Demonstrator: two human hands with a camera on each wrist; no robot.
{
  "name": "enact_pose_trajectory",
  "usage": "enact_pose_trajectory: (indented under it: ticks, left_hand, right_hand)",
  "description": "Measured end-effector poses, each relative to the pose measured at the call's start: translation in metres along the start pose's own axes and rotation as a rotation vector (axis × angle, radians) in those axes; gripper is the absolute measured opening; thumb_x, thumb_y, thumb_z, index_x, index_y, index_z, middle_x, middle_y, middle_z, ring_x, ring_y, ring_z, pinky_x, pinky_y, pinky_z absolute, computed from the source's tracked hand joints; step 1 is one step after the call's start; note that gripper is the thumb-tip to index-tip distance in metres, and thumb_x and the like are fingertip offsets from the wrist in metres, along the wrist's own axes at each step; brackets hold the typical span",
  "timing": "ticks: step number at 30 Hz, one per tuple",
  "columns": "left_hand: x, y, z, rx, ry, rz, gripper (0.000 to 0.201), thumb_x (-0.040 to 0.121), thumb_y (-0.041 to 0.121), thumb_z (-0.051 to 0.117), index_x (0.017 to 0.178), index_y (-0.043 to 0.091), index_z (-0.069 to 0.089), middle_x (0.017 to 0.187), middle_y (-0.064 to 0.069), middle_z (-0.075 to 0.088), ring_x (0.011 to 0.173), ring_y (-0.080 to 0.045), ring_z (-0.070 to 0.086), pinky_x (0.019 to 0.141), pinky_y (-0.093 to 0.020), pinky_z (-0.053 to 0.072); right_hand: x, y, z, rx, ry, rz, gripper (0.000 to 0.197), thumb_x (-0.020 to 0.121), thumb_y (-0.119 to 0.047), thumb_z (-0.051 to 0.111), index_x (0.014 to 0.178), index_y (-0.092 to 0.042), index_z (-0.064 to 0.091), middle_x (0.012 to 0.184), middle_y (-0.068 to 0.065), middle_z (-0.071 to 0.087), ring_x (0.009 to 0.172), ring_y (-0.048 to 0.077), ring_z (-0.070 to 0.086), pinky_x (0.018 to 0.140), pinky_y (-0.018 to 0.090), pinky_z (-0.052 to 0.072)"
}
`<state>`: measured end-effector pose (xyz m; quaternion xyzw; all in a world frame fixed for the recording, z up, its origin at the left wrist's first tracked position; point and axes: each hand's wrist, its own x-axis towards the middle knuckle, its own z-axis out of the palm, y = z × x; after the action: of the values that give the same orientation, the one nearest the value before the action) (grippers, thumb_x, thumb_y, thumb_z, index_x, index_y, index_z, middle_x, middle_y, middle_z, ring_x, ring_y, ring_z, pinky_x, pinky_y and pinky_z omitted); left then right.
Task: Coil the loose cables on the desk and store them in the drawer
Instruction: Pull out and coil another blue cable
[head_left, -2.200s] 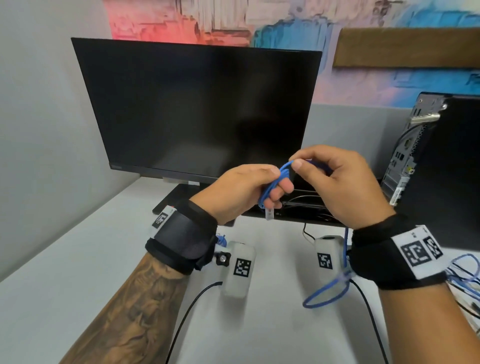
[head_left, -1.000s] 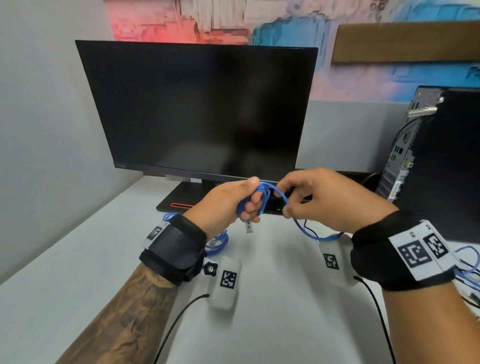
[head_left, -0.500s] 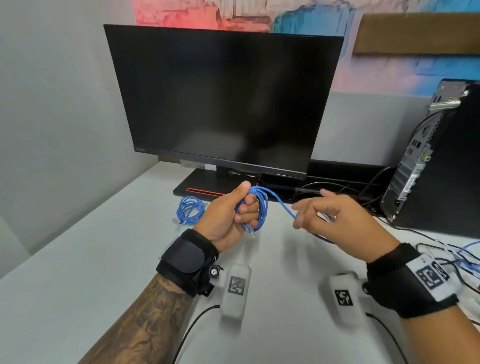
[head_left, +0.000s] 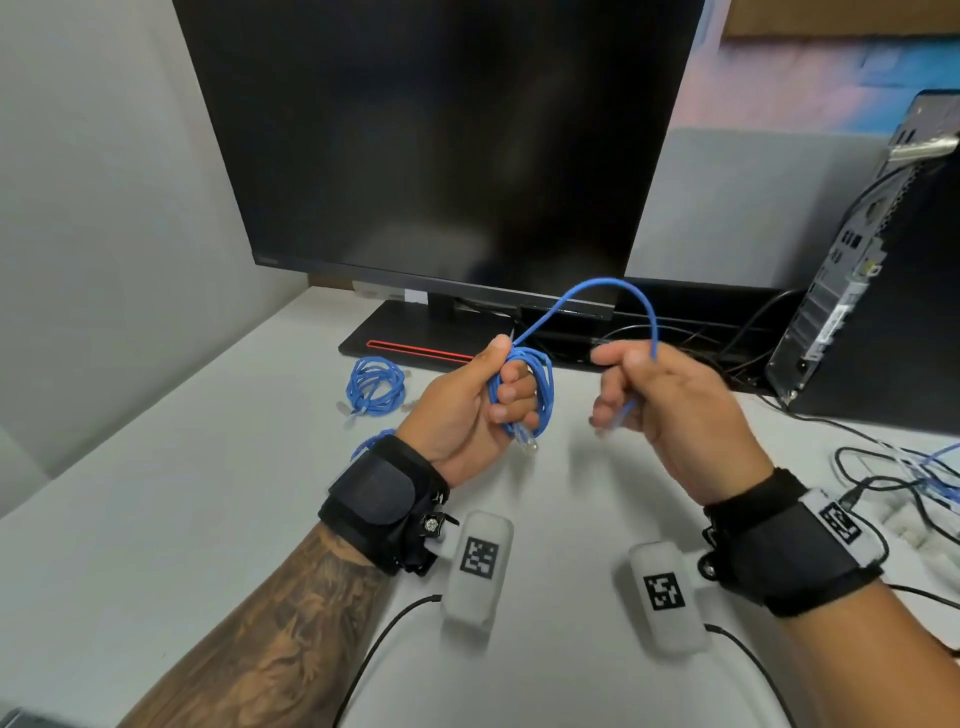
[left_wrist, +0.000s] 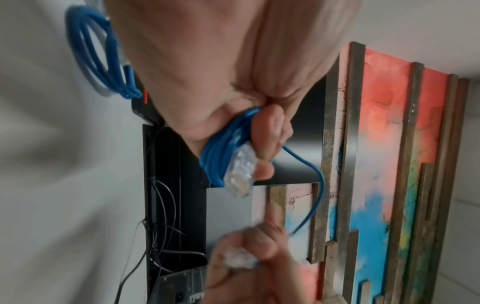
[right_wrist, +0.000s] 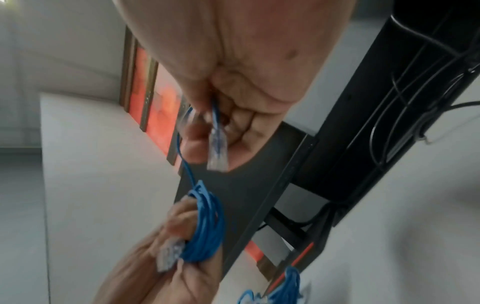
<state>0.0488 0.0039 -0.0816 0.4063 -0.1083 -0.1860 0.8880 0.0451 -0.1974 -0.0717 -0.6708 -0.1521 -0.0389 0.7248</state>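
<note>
My left hand grips a blue network cable wound into several loops around its fingers, with one clear plug hanging below. The cable's free tail arcs up and over to my right hand, which pinches it near the other plug. In the left wrist view the coil and its plug sit against my curled fingers. A second blue cable, coiled, lies on the desk left of my left hand. No drawer is in view.
A black monitor stands behind my hands on a stand with a red stripe. A computer tower is at the right, with black and blue cables tangled on the desk beside it.
More cable has been wound onto my left hand's coil. My right hand has slid along to the plug end, leaving a short arc of tail. The head view has tilted down and closer.
</note>
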Motion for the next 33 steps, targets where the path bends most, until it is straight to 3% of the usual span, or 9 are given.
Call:
enact_pose_trajectory:
  ticks: [2,5,10,14,19,24,26,29,33]
  left_hand:
    - [0.000,-0.006,0.004,-0.019,-0.029,-0.014,0.042,0.106,0.039,0.035,0.073,0.017,0.047,0.060,0.004,0.038,0.047,-0.006,0.034,0.063,-0.023,0.045]
    - [0.001,-0.015,0.010,-0.023,-0.039,-0.025,0.040,0.104,0.040,0.037,0.074,0.016,0.048,0.061,0.005,0.040,0.047,-0.005,0.034,0.064,-0.023,0.046]
    - [0.002,-0.018,0.008,0.065,-0.056,-0.035,0.038,0.102,0.039,0.038,0.080,0.012,0.053,0.066,0.002,0.047,0.050,-0.006,0.043,0.069,-0.026,0.052]
    - [0.000,-0.009,0.003,0.313,-0.038,-0.022,0.036,0.099,0.037,0.043,0.086,0.009,0.061,0.071,-0.001,0.056,0.062,-0.014,0.054,0.078,-0.031,0.050]
    - [0.001,-0.014,0.009,0.271,0.060,-0.025,0.040,0.106,0.037,0.037,0.082,0.010,0.054,0.065,0.000,0.035,0.058,-0.011,0.035,0.060,-0.019,0.038]
    - [0.004,-0.016,0.007,0.279,0.202,0.085,0.040,0.106,0.037,0.041,0.075,0.012,0.049,0.061,0.004,0.029,0.050,-0.006,0.027,0.049,-0.015,0.032]
    - [0.006,-0.015,0.004,0.245,0.229,0.110,0.039,0.105,0.036,0.043,0.075,0.013,0.048,0.060,0.004,0.030,0.048,-0.006,0.027,0.048,-0.014,0.033]
    - [0.006,-0.016,0.002,0.239,0.213,0.100,0.039,0.104,0.038,0.043,0.075,0.012,0.048,0.060,0.004,0.029,0.049,-0.006,0.027,0.048,-0.014,0.034]
    - [0.006,-0.021,0.004,0.282,0.176,0.065,0.041,0.105,0.038,0.042,0.074,0.012,0.047,0.061,0.003,0.026,0.048,-0.006,0.026,0.049,-0.014,0.032]
  right_hand:
    - [0.001,0.011,0.003,0.019,-0.075,0.144,0.028,0.105,-0.017,0.042,0.113,-0.002,0.065,0.066,0.003,0.045,0.052,0.014,0.042,0.061,0.034,0.046]
    - [-0.004,0.020,0.010,0.070,-0.186,0.266,0.053,0.095,-0.042,0.057,0.114,0.008,0.055,0.068,0.001,0.036,0.053,0.010,0.029,0.054,0.025,0.035]
    - [-0.005,0.017,0.005,-0.130,-0.213,0.183,0.025,0.088,-0.037,0.068,0.075,-0.019,0.056,0.057,-0.004,0.042,0.050,0.010,0.032,0.052,0.026,0.034]
    - [-0.006,0.013,-0.001,-0.172,-0.216,0.118,0.026,0.090,-0.037,0.067,0.076,-0.018,0.056,0.065,0.008,0.039,0.051,0.012,0.033,0.052,0.026,0.036]
    - [-0.006,0.016,0.004,-0.188,-0.153,0.116,0.025,0.094,-0.028,0.064,0.074,-0.019,0.053,0.057,-0.002,0.038,0.050,0.012,0.033,0.052,0.027,0.037]
    - [-0.003,0.020,0.010,0.166,-0.054,0.248,0.018,0.101,-0.027,0.049,0.095,-0.013,0.056,0.063,-0.001,0.036,0.049,0.013,0.030,0.053,0.028,0.033]
    - [0.001,0.023,0.007,0.298,0.011,0.275,0.018,0.102,-0.016,0.042,0.092,-0.011,0.056,0.068,0.003,0.045,0.053,0.017,0.045,0.060,0.033,0.043]
    - [0.002,0.031,0.000,0.149,0.029,0.284,0.022,0.102,-0.018,0.048,0.099,-0.014,0.069,0.089,-0.001,0.062,0.083,0.015,0.062,0.080,0.033,0.050]
    - [0.003,0.036,-0.003,0.221,0.060,0.289,0.020,0.101,-0.014,0.052,0.114,-0.012,0.068,0.084,-0.002,0.065,0.080,0.012,0.065,0.075,0.025,0.054]
